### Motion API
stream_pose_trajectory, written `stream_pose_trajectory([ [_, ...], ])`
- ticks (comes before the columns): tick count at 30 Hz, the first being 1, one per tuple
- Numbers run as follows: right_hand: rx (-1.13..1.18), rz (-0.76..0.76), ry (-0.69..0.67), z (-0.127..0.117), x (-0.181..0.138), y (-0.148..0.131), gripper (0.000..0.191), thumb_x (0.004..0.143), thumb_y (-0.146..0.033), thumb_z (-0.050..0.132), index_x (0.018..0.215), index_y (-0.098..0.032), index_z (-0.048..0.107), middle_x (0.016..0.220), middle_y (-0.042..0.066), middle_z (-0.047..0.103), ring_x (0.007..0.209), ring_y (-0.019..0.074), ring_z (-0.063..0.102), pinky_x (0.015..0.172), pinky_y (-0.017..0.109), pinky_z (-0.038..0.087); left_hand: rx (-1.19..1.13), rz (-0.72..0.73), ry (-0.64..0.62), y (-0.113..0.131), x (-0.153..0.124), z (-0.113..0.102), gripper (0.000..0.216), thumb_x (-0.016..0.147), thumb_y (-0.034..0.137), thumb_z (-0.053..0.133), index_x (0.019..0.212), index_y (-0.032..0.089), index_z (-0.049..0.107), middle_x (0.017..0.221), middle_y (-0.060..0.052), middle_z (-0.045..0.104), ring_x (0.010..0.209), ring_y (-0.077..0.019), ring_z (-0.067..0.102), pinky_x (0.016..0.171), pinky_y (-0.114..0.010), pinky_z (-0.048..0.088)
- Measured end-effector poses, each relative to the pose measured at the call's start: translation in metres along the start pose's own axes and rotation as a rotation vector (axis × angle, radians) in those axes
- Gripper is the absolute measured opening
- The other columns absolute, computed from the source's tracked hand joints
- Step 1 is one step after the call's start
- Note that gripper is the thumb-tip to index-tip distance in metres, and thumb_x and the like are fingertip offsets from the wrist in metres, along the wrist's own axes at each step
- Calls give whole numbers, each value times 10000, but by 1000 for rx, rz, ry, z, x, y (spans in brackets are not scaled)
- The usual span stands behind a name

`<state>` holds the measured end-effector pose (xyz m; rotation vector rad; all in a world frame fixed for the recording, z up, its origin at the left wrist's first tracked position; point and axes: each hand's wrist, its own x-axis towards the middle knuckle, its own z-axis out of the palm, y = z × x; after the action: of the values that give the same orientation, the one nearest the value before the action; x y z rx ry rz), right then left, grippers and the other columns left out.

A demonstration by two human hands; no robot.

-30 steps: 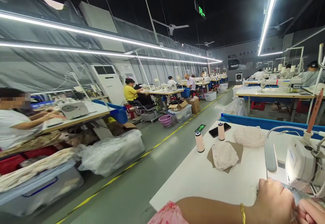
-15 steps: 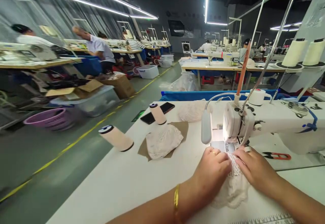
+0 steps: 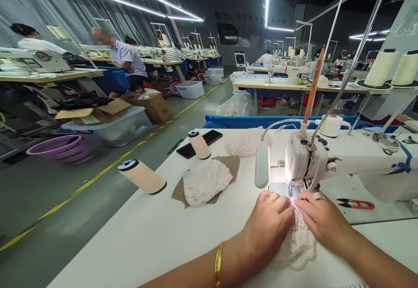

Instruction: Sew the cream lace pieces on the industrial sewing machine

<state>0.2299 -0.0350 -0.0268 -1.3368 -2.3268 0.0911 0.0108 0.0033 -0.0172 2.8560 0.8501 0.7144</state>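
A piece of white lace fabric (image 3: 298, 244) lies on the white table (image 3: 156, 240) under the needle of a white sewing machine (image 3: 342, 159). My left hand (image 3: 269, 225) presses on the lace's left side with fingers curled, a ring on one finger and a gold bangle on the wrist. My right hand (image 3: 321, 220) pinches the lace's right side just in front of the presser foot. The two hands nearly touch at the needle.
Two cream thread cones (image 3: 142, 177) (image 3: 198, 144), a lace pile on brown paper (image 3: 204, 182), another lace heap (image 3: 246, 142), a black phone (image 3: 199, 143) and red snips (image 3: 355, 204) lie on the table. Other people sew at benches across the aisle (image 3: 81, 205).
The view swung right from the aisle onto the sewing machine. Both hands stayed on the lace at the needle and shifted only slightly.
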Motion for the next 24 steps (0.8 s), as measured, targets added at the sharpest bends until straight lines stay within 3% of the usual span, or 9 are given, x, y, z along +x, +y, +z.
stream_pose_trajectory([
  [7,-7,15,24,0,6,1,352,973,-45,432,1146,-223,682,1155,96,707,914,255,634,777,385,536,46,-48,-70,-2,3,-3,165,1019,142,495,953,189,639,966,-46,705,855,-230,592,866,-445,410],
  [15,-14,49,28,-2,10,2,334,992,-79,426,1086,-217,714,1116,116,712,944,270,654,793,396,576,55,-55,-43,-4,7,-1,188,1015,133,477,971,190,651,979,-48,726,870,-237,602,869,-446,403],
  [24,-53,33,93,-3,11,2,361,948,-58,464,1099,-230,743,1090,101,741,903,256,668,742,358,582,81,-37,32,-3,6,4,206,974,96,499,813,189,588,874,-18,694,793,-219,576,814,-414,387],
])
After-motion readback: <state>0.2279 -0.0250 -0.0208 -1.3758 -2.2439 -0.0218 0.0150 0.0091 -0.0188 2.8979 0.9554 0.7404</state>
